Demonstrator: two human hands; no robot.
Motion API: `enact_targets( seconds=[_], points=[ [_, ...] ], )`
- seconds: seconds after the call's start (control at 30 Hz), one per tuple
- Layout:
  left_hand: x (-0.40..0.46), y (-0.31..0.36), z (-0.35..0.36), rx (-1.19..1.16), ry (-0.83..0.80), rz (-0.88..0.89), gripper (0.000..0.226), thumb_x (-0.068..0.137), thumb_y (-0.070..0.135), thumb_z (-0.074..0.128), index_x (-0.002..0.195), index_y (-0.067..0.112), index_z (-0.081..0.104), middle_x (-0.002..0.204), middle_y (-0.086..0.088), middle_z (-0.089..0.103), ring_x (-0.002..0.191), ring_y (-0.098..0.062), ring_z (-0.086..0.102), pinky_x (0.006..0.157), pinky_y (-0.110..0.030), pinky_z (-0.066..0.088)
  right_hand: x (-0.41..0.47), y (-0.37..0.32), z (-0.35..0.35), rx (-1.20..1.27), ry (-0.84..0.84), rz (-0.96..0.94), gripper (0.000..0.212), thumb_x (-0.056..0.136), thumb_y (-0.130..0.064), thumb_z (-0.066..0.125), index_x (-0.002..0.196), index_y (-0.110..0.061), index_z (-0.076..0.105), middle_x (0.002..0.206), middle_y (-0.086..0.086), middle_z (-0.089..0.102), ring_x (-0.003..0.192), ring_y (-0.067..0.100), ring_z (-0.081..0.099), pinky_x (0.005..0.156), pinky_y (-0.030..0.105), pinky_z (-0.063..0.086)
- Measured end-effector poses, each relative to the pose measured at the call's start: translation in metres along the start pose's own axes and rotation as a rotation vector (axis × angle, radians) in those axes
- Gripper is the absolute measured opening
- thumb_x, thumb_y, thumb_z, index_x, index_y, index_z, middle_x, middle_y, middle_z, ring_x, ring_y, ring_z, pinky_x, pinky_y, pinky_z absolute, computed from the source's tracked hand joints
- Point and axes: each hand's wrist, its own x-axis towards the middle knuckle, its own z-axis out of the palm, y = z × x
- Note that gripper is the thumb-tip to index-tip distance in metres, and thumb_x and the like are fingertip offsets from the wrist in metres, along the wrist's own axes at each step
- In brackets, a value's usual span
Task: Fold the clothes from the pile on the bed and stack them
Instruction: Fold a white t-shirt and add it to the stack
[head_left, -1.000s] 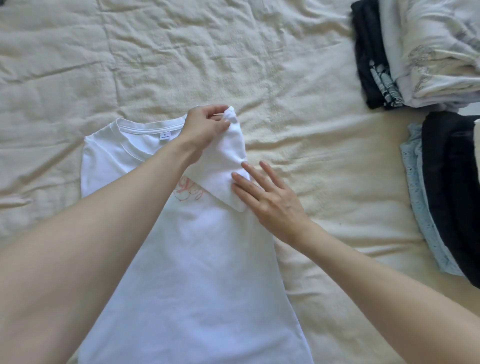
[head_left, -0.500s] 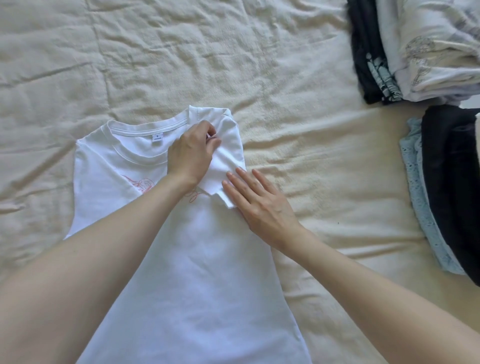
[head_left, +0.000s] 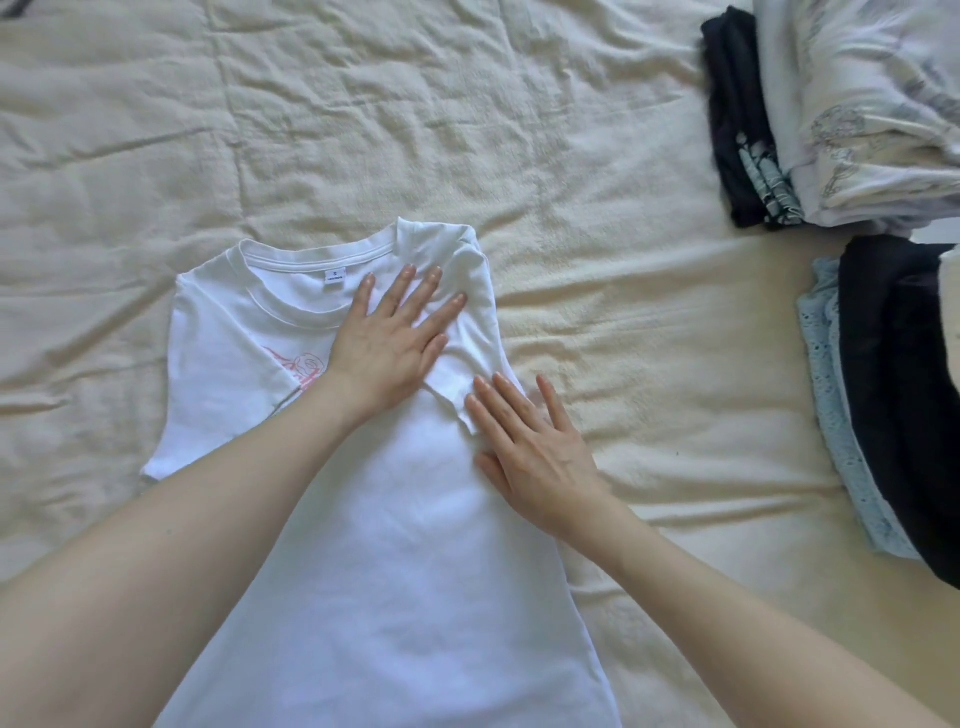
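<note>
Both hands lie flat — left hand, right hand — fingers straight, pressing the white T-shirt.

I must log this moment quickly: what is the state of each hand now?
Left hand: open, fingers straight, pressing the folded sleeve of the white T-shirt.
Right hand: open, flat on the T-shirt's right edge.

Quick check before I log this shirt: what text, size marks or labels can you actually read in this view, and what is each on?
"S": top line of the neck label inside the collar of the white T-shirt.
Second line of that label: too small to read.
Pink rose drawing on the shirt's chest: no lettering legible.
Folded stacks at right: no text visible.
</note>
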Motion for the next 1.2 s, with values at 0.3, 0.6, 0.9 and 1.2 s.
enact_targets(
  seconds=[0.3,0.6,0.9,1.2],
  points=[
    [-0.057,0.02,-0.005,-0.084,0.269,-0.001,0.049,0.09,0.016,0.05,0.138,0.009,0.046,0.148,-0.016,0.036,0.137,-0.036,0.032,0.108,-0.058,0.026,0.015,-0.015,-0.007,-0.06,0.153,0.067,0.042,0.075,-0.021,0.074,0.115,-0.011,0.067,0.122,0.004,0.065,0.12,0.021,0.057,0.099,0.049,0.045],
    [-0.062,0.017,0.003,-0.116,0.036,0.06,0.058,0.096,0.02,0.041,0.15,0.021,0.02,0.158,-0.004,0.008,0.146,-0.027,0.005,0.115,-0.05,-0.001,0.014,-0.01,-0.008,0.186,0.266,-0.021,0.018,0.082,0.002,0.065,0.098,-0.004,0.071,0.11,0.008,0.07,0.112,0.028,0.062,0.097,0.051,0.046],
    [-0.112,0.017,0.004,-0.085,-0.11,-0.016,0.061,0.099,0.042,0.028,0.15,0.03,-0.006,0.158,0.0,-0.015,0.145,-0.023,-0.016,0.113,-0.05,-0.009,-0.032,-0.044,-0.014,0.112,-0.145,0.124,0.058,0.09,-0.033,0.059,0.141,-0.011,0.043,0.149,0.012,0.036,0.137,0.032,0.034,0.109,0.057,0.023],
    [-0.296,0.056,0.038,-0.405,-0.23,-0.362,0.053,0.098,0.023,0.043,0.148,0.019,0.026,0.157,-0.01,0.009,0.145,-0.032,0.007,0.114,-0.051,0.006,-0.165,-0.109,-0.031,0.421,-0.369,0.402,0.038,0.089,-0.007,0.057,0.127,-0.007,0.057,0.147,0.02,0.037,0.137,0.039,0.033,0.109,0.054,0.029]
  ],
)
